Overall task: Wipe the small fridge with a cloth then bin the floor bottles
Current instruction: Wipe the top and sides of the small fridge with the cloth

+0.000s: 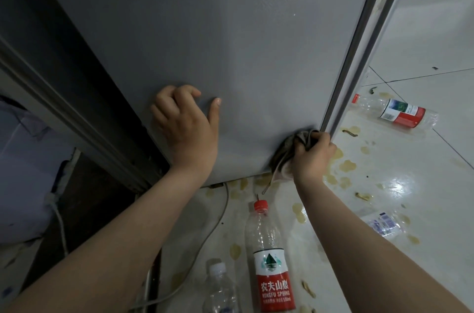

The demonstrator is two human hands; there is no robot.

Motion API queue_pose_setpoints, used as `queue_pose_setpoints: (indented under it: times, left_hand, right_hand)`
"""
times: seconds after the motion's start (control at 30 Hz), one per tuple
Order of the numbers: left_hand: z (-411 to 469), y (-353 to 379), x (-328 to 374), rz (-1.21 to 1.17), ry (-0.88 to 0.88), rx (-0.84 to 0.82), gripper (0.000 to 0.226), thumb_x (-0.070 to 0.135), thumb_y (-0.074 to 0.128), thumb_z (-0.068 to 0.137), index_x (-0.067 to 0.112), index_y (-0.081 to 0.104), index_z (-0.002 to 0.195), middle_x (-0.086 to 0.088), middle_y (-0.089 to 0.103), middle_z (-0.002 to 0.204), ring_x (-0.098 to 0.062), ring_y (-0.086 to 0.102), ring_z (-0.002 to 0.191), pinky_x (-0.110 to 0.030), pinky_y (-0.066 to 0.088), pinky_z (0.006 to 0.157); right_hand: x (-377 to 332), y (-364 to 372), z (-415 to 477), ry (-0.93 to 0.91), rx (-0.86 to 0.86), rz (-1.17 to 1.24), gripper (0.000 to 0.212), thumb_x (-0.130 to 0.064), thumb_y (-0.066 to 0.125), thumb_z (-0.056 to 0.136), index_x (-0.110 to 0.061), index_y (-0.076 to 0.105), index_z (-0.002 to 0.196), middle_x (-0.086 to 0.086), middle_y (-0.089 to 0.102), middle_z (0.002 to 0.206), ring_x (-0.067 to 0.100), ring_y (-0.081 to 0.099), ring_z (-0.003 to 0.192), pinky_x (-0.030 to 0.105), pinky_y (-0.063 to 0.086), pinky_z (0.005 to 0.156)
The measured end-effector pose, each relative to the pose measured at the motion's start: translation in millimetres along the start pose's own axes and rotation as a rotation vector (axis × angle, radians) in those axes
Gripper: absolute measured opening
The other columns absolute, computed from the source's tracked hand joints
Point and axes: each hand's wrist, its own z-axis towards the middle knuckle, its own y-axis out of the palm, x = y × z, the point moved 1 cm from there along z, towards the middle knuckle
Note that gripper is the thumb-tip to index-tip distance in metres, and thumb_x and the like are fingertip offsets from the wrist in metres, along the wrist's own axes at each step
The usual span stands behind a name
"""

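while right hand [312, 158] fingers clamp cloth [283, 156] on fridge [205, 30], left hand [187, 124] loosely curled; floor [389, 174] stained.

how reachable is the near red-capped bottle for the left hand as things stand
Probably yes: the left hand rests on the fridge holding nothing, and only a thin cable lies on the floor towards the near red-capped bottle.

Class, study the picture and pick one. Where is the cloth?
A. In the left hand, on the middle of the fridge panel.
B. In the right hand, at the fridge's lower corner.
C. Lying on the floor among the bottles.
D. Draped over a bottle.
B: the right hand grips the cloth against the lower corner of the fridge; the left hand holds nothing.
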Motion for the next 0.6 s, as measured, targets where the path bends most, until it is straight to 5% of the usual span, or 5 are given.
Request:
queue_pose_setpoints:
  times: [0.2,0.33,0.47,0.6]
  left_hand:
    - [-1,-3,0,0.009,-0.005,-0.016,0.033,0.037,0.061,0.079,0.016,0.041,0.094,-0.021,0.051,0.109,-0.041,0.049,0.095,-0.042,0.04,0.078]
    - [-3,-2,-2,0.023,0.014,-0.014,0.036,0.038,0.062,0.079,0.018,0.037,0.095,-0.022,0.051,0.11,-0.039,0.046,0.095,-0.042,0.038,0.077]
    - [-3,-3,-9,0.022,0.061,-0.001,0.037,0.037,0.062,0.079,0.018,0.035,0.097,-0.022,0.052,0.108,-0.027,0.031,0.094,-0.043,0.042,0.076]
    - [-3,-4,-15,0.043,0.118,-0.016,0.037,0.033,0.064,0.079,0.016,0.037,0.098,-0.021,0.052,0.107,-0.033,0.043,0.094,-0.044,0.043,0.078]
  right_hand:
    - [-36,1,-11,-0.013,0.015,0.075,0.028,-0.008,0.058,0.088,-0.001,0.049,0.113,0.018,0.041,0.122,-0.002,0.046,0.08,0.009,0.024,0.07]
    - [-71,6,-25,-0.157,-0.009,0.19,0.027,-0.007,0.064,0.085,-0.002,0.052,0.108,0.013,0.039,0.113,0.013,0.042,0.083,0.006,0.029,0.08]
    - [-99,15,-35,-0.329,-0.021,0.276,0.028,-0.007,0.07,0.08,-0.002,0.053,0.102,0.004,0.036,0.105,0.005,0.045,0.082,0.001,0.032,0.081]
    - [-97,22,-39,-0.391,-0.025,0.249,0.029,-0.006,0.071,0.08,-0.001,0.052,0.101,0.004,0.035,0.105,-0.004,0.044,0.08,-0.003,0.031,0.079]
